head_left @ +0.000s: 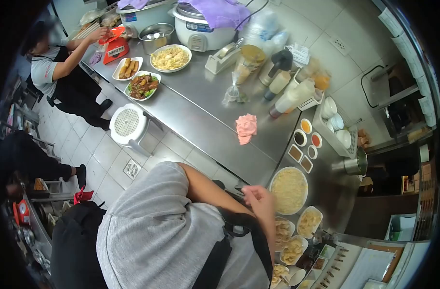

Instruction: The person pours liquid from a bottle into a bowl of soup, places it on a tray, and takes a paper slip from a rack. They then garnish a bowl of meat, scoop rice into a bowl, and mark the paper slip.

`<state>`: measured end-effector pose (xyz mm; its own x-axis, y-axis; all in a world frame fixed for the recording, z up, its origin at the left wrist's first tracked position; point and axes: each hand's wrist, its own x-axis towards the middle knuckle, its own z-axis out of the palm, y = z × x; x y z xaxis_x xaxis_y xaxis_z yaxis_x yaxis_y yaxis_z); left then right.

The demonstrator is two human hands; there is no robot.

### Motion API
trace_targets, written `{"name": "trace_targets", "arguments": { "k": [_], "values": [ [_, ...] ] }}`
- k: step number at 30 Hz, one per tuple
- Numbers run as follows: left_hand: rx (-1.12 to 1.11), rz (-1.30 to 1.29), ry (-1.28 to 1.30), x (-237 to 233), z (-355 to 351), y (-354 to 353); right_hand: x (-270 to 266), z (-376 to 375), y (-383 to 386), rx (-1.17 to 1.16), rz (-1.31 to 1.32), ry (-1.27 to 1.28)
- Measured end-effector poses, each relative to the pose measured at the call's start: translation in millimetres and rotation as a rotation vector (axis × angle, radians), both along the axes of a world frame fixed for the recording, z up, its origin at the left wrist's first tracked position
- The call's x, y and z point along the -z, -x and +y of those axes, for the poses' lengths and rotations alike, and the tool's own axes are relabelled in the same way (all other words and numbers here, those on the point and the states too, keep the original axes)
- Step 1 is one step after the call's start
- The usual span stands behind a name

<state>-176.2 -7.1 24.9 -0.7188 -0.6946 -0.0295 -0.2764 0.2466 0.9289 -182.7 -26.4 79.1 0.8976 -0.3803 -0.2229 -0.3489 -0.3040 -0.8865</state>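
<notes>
Noodle plate (288,190) lies just beside the blurred left hand (258,198); cannot tell its grip, right hand unseen.

Grey short-sleeved T-shirt (152,226) crossed by a black strap (220,250) (apron, seemingly)

My shirt (148,231) was heathered light grey, crossed by a black strap (219,257). The desk (200,120) was plain steel grey, with a pink cloth (246,127) on it. The big bowl (290,168) was white, its heap pale cream-yellow. The fried rice (170,58) was yellow, the rolls (128,68) golden brown, the braised meat (143,85) dark brown with green bits. The sauce cups (305,126) showed orange, red and near-black. The scale (115,45) was red, the rice cooker (200,29) white under purple fabric (220,12). The stool (127,123) was white with a fine mesh, and the floor (99,149) a white tile grid.
</notes>
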Motion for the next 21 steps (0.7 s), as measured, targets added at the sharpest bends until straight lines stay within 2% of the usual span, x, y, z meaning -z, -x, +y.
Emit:
{"name": "trace_targets", "arguments": {
  "k": [4, 7, 10, 13, 17, 20, 21],
  "values": [
    [-0.004, -0.007, 0.009, -0.6, 13.9, -1.3, -6.4, 2.1, 7.1, 0.104, 0.135, -0.073],
    [-0.009, -0.012, 0.023, -5.3, 22.7, -9.7, -18.7, 12.4, 1.2, 0.055, -0.056, -0.075],
    [-0.025, -0.003, 0.041, -13.8, 36.4, -29.1, -14.0, 13.3, -5.3, 0.065, -0.122, -0.109],
    [-0.098, -0.001, 0.045, -28.4, 58.6, -73.4, -14.8, 5.1, -12.7, -0.010, -0.138, -0.025],
    [-0.401, -0.084, -0.035, -38.6, 110.5, -174.9, -21.9, -3.5, -37.0, 0.004, -0.053, 0.079],
    [-0.864, -0.327, -0.194, -36.5, 167.9, -250.5, -24.7, -3.1, -74.8, 0.000, -0.040, 0.128],
    [-0.992, -0.433, -0.251, -50.4, 193.1, -275.1, -23.3, -2.5, -91.0, -0.016, -0.044, 0.137]
  ]
}}
